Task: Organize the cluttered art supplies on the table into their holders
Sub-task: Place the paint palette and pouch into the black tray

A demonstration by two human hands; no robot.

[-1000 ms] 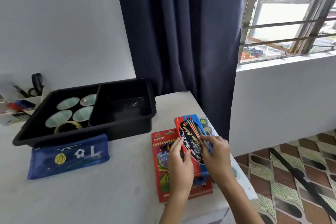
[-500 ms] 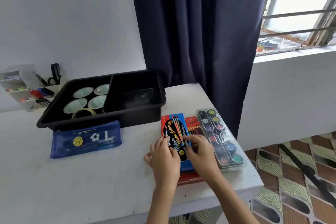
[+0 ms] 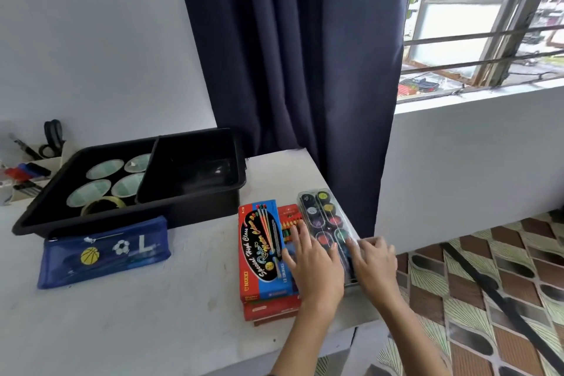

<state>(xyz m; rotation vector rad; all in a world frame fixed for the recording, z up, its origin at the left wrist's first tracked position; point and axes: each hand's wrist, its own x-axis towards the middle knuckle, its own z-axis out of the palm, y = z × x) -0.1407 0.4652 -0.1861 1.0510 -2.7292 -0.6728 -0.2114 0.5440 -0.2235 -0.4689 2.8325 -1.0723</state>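
Paints (image 3: 320, 217) sit in a clear case at the right edge of the table (image 3: 122, 330), just beside the stacked pencil boxes (image 3: 262, 250). Your left hand (image 3: 314, 265) lies flat, fingers (image 3: 300, 235) straight and spread. The tips reach over the boxes and onto the case's left side, and the hand grasps nothing. Your right hand (image 3: 375, 265) rests at the case's near right corner with its fingers on the lid and edge. Blur leaves it unclear whether they clench it. The case's far half shows beyond both sets of fingertips. Well apart to the left, a black tray (image 3: 195, 133) holds cups (image 3: 91, 194) and tape (image 3: 105, 199) in its left compartment. A blue pouch (image 3: 103, 250) lies in front of it.
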